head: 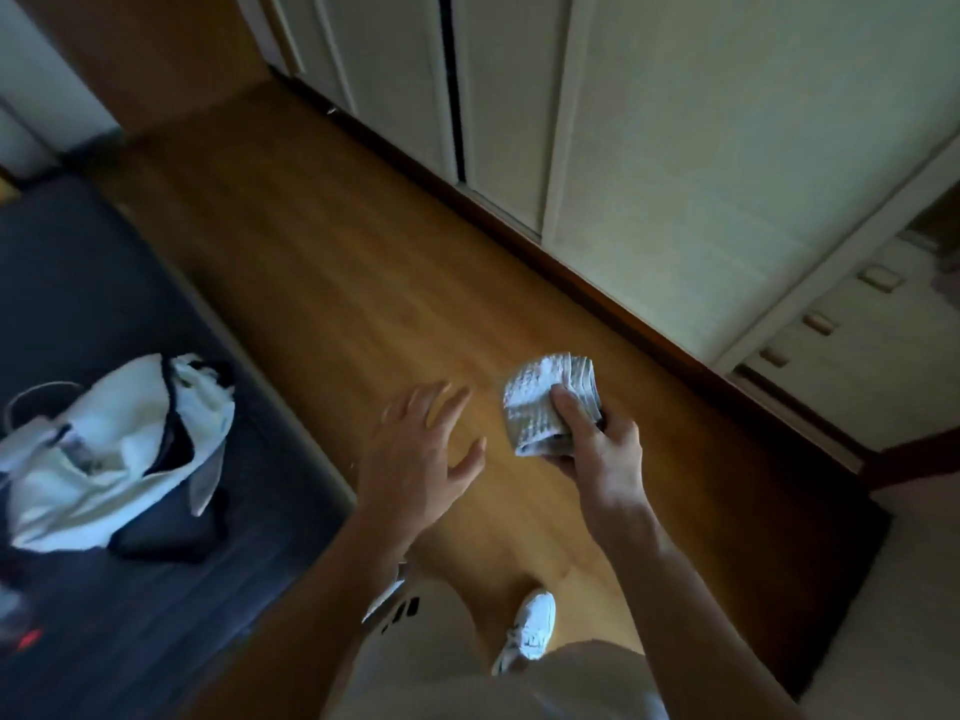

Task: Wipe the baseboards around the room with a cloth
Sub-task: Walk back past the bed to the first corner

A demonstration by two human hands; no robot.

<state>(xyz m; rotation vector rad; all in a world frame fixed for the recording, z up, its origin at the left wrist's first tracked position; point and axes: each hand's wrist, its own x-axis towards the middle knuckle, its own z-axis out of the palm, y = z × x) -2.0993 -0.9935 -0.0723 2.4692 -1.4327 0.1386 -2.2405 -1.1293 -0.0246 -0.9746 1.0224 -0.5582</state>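
Closest under the head camera were my pale shorts [467, 672] and one white sneaker [527, 628], planted on the wooden floor [322, 262]; I was standing, not yet down at wiping height.

Both forearms reached forward over the boards. My right hand [597, 449] held the folded cloth [545, 407], thumb pressed on top and the other fingers curled beneath, so the pad stayed compact with a flat face ready for a narrow strip. The cloth hung in the air above the floor, near the wall but apart from it.

My left hand [415, 454] was beside it with fingers spread and nothing in them, probably kept free for balance or to brace me as I bent.

To the right, the dark baseboard [628, 314] ran along the foot of the pale sliding doors [701, 174], away toward the far corner. I judged the wiping there had not begun, since nothing touched it.

On my left lay a dark grey cushioned surface [104, 272] with a white fabric bundle [119, 449] on it, bag or garment I could not tell, well clear of the wall.
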